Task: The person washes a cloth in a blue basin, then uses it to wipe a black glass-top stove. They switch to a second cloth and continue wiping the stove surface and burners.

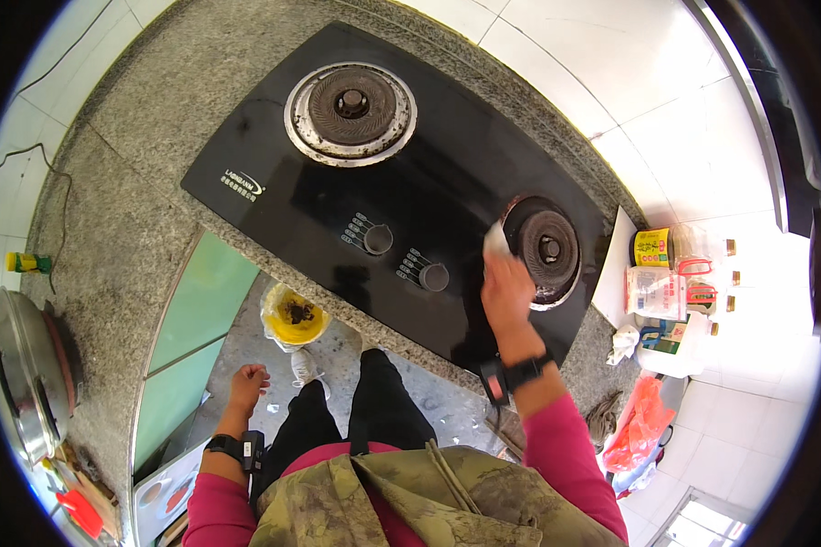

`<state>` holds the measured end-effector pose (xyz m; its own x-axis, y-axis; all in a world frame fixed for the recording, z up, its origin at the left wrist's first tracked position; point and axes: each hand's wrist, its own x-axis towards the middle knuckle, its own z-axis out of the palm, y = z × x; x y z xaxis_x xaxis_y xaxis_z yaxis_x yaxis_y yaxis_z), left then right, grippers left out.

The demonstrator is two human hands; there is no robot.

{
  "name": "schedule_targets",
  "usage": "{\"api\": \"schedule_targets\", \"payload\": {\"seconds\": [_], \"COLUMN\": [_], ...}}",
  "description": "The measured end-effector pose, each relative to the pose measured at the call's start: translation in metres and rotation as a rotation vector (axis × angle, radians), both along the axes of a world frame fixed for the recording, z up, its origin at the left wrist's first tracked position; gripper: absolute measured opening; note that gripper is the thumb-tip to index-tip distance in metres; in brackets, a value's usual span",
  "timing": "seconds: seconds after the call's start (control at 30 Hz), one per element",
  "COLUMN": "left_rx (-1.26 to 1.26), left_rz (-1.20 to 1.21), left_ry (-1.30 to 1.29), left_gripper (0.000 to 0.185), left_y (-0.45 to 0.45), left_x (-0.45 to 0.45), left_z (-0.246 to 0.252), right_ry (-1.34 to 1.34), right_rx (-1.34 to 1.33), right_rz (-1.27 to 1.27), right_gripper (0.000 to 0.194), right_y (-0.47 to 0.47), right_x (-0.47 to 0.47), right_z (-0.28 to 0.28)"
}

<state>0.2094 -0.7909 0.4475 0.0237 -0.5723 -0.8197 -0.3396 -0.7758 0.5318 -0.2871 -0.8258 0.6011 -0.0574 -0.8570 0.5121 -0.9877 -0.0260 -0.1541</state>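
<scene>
A black glass two-burner gas cooktop (315, 198) is set in the speckled granite counter (130, 102). My right hand (508, 290) presses a small white wipe (497, 239), perhaps tissue or cloth, against the glass at the left edge of the right burner (549, 247). Most of the wipe is hidden under my fingers. Brown grime marks that burner's rim. The left burner (352, 106) has a metal drip ring with dark, burnt-looking spots. Two round control knobs (378, 239) sit between the burners. My left hand (248, 388) hangs below the counter's front edge, fingers loosely bent, holding nothing.
A yellow bin with a plastic liner (280, 318) stands on the floor by my shoes. Bottles (651, 247) and a white packet (655, 290) crowd the right side. A large steel pot (24, 376) and a small green-and-yellow bottle (29, 262) occupy the left counter.
</scene>
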Motion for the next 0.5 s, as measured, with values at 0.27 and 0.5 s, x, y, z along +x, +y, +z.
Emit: {"api": "schedule_targets", "payload": {"seconds": [0.27, 0.5], "left_rx": [-0.075, -0.728], "left_rz": [-0.118, -0.694], "left_ry": [0.022, 0.283], "left_gripper": [0.017, 0.02], "left_y": [-0.023, -0.087], "left_x": [-0.024, -0.166], "left_z": [0.045, 0.185], "right_ry": [-0.227, -1.36], "right_rx": [0.144, 0.219], "right_rz": [-0.059, 0.064], "right_gripper": [0.023, 0.052], "right_y": [0.035, 0.063], "right_x": [0.01, 0.001], "right_z": [0.014, 0.008]}}
